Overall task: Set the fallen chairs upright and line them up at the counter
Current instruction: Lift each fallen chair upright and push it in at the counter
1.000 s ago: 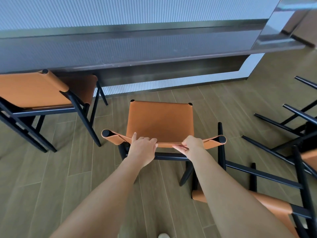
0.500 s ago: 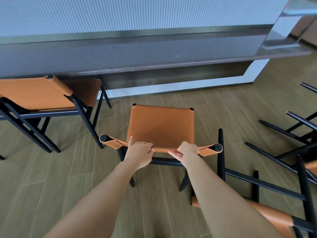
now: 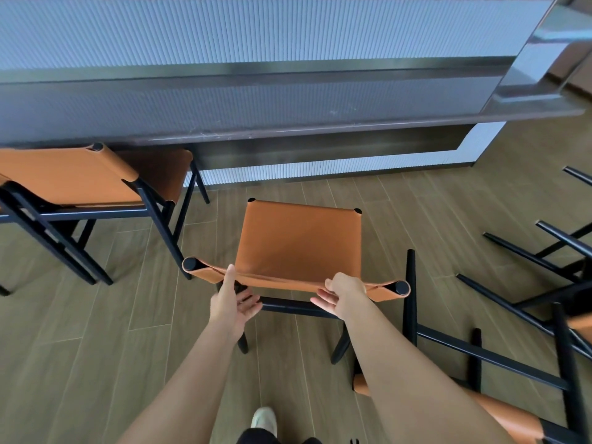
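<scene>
An upright chair (image 3: pixel 301 241) with an orange leather seat and black frame stands in the middle of the floor, facing the counter (image 3: pixel 288 123) with a gap between them. My left hand (image 3: pixel 232 302) and my right hand (image 3: pixel 344 294) are at its orange backrest strap. Thumbs rest on the strap, and the fingers are spread apart below it. A second upright chair (image 3: pixel 73 177) stands at the left, its seat tucked under the counter edge. A fallen chair (image 3: pixel 499 411) lies at the lower right, and another fallen chair (image 3: pixel 544 251) shows its black legs at the far right.
The floor is wood-look plank (image 3: pixel 96 347). The counter has a ribbed front and a dark overhanging top that ends at a corner at the upper right. The fallen chair's black rails lie right beside the middle chair's right side. My shoe (image 3: pixel 264 418) shows at the bottom.
The middle chair has slid forward toward the counter. Both hands, which were closed on the backrest strap, have loosened and their fingers have spread.
</scene>
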Available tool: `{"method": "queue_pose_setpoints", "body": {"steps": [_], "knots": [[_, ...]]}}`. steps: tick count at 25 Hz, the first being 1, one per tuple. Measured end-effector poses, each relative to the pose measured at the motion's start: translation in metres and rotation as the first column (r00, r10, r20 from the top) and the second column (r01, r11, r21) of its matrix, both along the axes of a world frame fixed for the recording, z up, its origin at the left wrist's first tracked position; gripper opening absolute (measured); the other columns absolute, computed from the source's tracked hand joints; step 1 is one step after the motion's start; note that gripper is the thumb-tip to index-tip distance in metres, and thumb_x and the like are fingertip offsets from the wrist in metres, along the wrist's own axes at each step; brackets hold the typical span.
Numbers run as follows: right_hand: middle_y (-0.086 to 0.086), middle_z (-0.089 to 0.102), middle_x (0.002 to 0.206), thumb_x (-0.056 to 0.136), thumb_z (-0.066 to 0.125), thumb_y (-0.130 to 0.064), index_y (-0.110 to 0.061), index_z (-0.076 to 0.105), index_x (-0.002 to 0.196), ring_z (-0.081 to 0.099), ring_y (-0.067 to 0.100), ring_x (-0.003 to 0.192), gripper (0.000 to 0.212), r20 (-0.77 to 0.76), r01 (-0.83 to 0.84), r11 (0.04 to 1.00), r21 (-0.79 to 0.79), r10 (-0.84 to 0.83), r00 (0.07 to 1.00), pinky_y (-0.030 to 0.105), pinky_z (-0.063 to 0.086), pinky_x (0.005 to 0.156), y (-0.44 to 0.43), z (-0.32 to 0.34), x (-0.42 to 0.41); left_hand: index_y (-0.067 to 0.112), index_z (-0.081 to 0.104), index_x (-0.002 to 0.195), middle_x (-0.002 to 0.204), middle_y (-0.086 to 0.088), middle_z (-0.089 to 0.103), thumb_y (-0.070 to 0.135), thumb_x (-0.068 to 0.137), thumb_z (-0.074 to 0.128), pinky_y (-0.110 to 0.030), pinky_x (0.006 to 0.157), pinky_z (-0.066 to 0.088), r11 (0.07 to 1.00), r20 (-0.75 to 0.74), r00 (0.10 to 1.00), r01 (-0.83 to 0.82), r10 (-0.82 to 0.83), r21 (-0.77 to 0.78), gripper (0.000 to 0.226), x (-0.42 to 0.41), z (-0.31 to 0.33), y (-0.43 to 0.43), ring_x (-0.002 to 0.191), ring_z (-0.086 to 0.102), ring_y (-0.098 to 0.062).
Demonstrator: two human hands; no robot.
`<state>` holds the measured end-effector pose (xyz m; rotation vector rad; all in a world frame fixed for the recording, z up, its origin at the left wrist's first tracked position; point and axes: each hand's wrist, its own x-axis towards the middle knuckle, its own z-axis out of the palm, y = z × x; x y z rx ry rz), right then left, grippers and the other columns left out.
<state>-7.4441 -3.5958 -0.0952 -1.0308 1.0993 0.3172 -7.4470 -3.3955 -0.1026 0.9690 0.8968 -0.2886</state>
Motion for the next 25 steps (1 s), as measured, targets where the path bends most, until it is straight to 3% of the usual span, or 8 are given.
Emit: {"method": "queue_pose_setpoints", "body": {"steps": [2,6,11,15,20,25], "knots": [[0.011,0.060,0.096,0.096,0.038,0.007,0.001,0.045,0.129,0.064,0.025,0.089,0.034,-0.035,0.065,0.998,0.014,-0.064,0.997,0.049,0.058,0.080,-0.002,-0.005,0.005,0.008,0.040,0.137,0.124,-0.024,0.053,0.042,0.087,0.068,-0.057,0.093,0.049,0.987,-0.027,0.999,-0.028,0.024,-0.158,0.067,0.014,-0.001,0.000,0.112,0.057,-0.042],[0.018,0.064,0.103,0.089,0.047,0.011,-0.001,0.046,0.125,0.067,0.030,0.091,0.038,-0.040,0.129,0.989,-0.067,-0.132,0.990,0.046,0.058,0.062,0.003,0.003,0.004,0.010,0.044,0.129,0.123,-0.022,0.055,0.032,0.088,0.068,-0.057,0.076,0.055,0.967,-0.064,0.998,-0.033,0.018,-0.251,0.052,0.041,0.004,-0.001,0.101,0.061,-0.040],[0.024,0.051,0.124,0.087,0.059,0.003,-0.004,0.051,0.124,0.056,0.036,0.106,0.039,0.026,0.295,0.949,0.108,-0.299,0.954,0.052,0.056,0.082,0.011,-0.012,-0.005,0.005,0.046,0.129,0.121,-0.022,0.058,0.014,0.091,0.061,-0.052,0.058,0.056,0.970,-0.124,0.990,0.027,-0.059,-0.240,0.041,0.057,-0.003,0.002,0.099,0.061,-0.039],[0.024,0.051,0.129,0.091,0.059,-0.001,-0.004,0.047,0.132,0.053,0.042,0.115,0.043,0.089,0.397,0.906,0.147,-0.412,0.907,0.058,0.052,0.087,0.009,-0.020,0.011,0.005,0.050,0.124,0.115,-0.022,0.059,0.008,0.089,0.060,-0.052,0.056,0.056,0.972,-0.131,0.991,-0.004,-0.027,-0.234,0.037,0.065,-0.005,-0.001,0.102,0.060,-0.041],[0.026,0.050,0.132,0.090,0.044,0.015,0.002,0.044,0.134,0.050,0.047,0.119,0.045,0.095,0.478,0.864,0.158,-0.496,0.863,0.065,0.047,0.093,0.007,-0.022,0.023,-0.004,0.048,0.125,0.107,-0.025,0.059,-0.009,0.090,0.046,-0.053,0.068,0.053,0.977,-0.146,0.989,0.006,-0.038,-0.214,0.035,0.071,-0.009,0.001,0.085,0.061,-0.042],[0.028,0.053,0.125,0.087,0.042,0.019,0.004,0.047,0.125,0.053,0.049,0.111,0.042,0.105,0.479,0.865,0.151,-0.496,0.862,0.063,0.049,0.090,0.001,-0.021,0.035,-0.003,0.047,0.124,0.101,-0.024,0.060,-0.009,0.090,0.046,-0.050,0.061,0.055,0.983,-0.132,0.991,0.002,-0.027,-0.183,0.034,0.085,-0.006,-0.003,0.084,0.062,-0.041]]}}
